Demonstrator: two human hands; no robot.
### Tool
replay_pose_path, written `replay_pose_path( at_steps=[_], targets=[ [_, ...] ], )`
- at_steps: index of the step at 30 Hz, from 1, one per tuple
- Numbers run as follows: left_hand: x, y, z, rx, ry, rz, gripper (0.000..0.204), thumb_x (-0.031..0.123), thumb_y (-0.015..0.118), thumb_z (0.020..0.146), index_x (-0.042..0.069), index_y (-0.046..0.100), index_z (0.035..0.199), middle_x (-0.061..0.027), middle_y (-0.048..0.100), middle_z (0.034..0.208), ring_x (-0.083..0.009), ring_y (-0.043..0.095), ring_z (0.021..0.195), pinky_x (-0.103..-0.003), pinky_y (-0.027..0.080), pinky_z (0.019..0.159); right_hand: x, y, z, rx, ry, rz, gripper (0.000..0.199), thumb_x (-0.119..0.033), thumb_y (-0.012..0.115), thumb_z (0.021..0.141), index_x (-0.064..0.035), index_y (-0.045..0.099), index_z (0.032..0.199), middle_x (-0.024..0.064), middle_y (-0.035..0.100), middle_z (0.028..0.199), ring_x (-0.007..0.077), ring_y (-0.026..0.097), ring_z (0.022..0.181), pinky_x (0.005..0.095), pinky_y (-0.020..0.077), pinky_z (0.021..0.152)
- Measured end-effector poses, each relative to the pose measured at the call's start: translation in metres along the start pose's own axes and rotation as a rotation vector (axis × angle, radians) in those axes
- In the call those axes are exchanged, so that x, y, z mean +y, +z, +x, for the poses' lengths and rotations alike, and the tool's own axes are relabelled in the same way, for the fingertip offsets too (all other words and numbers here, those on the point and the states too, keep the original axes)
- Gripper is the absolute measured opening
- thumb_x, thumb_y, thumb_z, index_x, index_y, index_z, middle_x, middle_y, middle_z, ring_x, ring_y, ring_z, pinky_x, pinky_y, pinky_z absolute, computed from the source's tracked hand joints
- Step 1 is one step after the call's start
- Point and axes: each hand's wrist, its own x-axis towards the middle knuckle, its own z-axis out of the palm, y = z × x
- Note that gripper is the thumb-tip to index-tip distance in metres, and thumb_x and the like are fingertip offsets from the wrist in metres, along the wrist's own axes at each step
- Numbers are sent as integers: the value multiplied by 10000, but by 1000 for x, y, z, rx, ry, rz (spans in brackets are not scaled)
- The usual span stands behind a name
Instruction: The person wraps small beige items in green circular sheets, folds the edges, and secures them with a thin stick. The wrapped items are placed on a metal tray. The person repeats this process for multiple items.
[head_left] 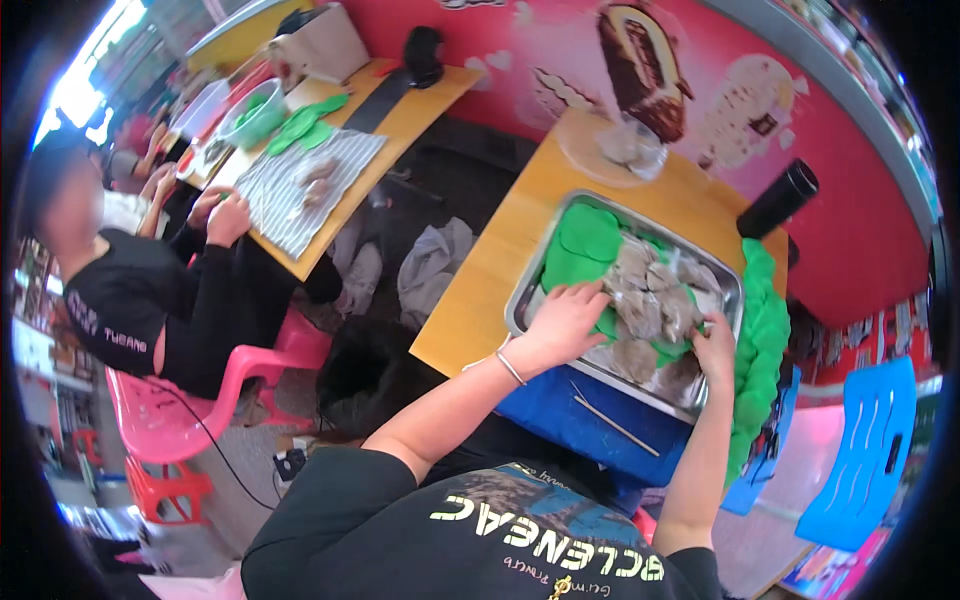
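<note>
Tables first: your yellow table (470, 300) runs up toward the pink wall (560, 60), and a second yellow table (400, 120) sits well apart to your left, where another person (130, 290) in black sits on a pink chair (170, 410) with hands by a striped cloth (300, 185). Down a size, and you've got the metal tray (525, 300) in front of you, crowded with grey lumps (645, 300) and round green sheets (585, 245). A stack of more green sheets (762, 340) runs along the tray's right side, with a blue chair (865, 450) beyond it. Now the hands: your left hand (565, 320) lies flat with fingers spread, pressing on a green sheet at the tray's near left edge; nothing is clamped in it. Your right hand (715, 350) is at the near right edge, fingers curled over a grey lump and a bit of green, though I can't tell whether it truly grips. Those lumps look soft, damp and likely to crumble, so cup them from beneath rather than pinch. The green sheets look thin and limp, probably easy to tear; lift them by a broad edge. A black bottle (780, 198) stands at the far right.
</note>
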Motion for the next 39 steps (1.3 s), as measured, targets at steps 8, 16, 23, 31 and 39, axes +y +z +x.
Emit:
replay_pose_path(
  at_steps=[8, 16, 23, 31, 39],
  targets=[
    [8, -23, 5, 25, -99, -48, 304, 233, 669, 729, 64, 591, 969, -109, 605, 907, -295, 575, 912, -401, 441, 794, -44, -13, -46, -112, -136, -105, 360, -101, 670, 706, -56, 515, 1028, 111, 565, 598, 261, 583, 578, 391, 445, 555],
    [85, -137, 3, 112, 509, -1462, 110, 149, 656, 786, 52, 616, 817, -91, 605, 770, -218, 575, 664, -320, 457, 626, -52, -22, -65, 49, -66, -411, 499, -178, 638, 770, -43, 388, 1180, 206, 612, 705, 394, 603, 685, 476, 476, 615],
    [133, -186, -8, -313, 967, -1975, 80, 121, 559, 851, 92, 578, 779, -59, 520, 658, -129, 465, 488, -243, 416, 523, -56, -28, -69, 69, -31, -495, 201, -231, 624, 787, -40, 568, 811, 181, 612, 664, 354, 619, 665, 451, 488, 582],
    [126, -165, -12, -634, 1236, -1646, 277, 248, 471, 906, 45, 583, 754, -66, 529, 690, -190, 499, 579, -299, 404, 553, -53, -34, -76, 194, -109, -474, 349, -205, 625, 787, -73, 555, 1103, 111, 602, 896, 307, 613, 798, 401, 506, 640],
    [7, -43, 60, -89, 73, 24, 306, 77, 618, 709, 24, 556, 1004, -153, 597, 995, -311, 551, 968, -400, 432, 829, -73, -35, -91, 326, -351, -122, 301, -142, 641, 767, -70, 574, 1051, 110, 561, 995, 297, 543, 957, 377, 450, 817]
  ],
)
